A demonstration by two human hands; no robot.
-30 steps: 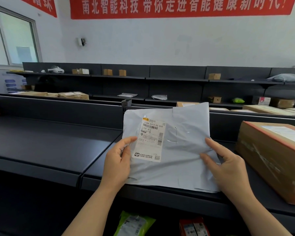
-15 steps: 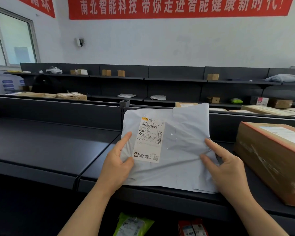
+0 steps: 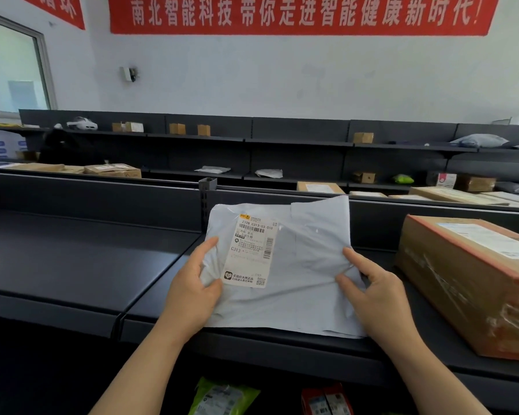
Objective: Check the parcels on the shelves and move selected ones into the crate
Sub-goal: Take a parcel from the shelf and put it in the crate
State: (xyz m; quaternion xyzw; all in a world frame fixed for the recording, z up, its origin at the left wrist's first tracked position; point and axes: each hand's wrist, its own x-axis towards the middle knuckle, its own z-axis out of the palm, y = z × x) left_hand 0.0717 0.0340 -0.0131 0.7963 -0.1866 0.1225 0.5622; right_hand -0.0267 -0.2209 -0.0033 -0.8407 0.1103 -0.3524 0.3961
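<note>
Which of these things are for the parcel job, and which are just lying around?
For the job: grey mailer bag, gripped by left hand and right hand; big cardboard box on the dark shelf.
Just there: red banner, window, white headset.

place: parcel depot | evidence: dark shelf rows (image 3: 297,142), labelled cartons (image 3: 474,277), mailer bags (image 3: 300,265)

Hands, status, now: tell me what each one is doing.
Left hand: closed, its grip on the left edge of the grey parcel.
Right hand: closed, pinching the grey parcel at its right side.
</note>
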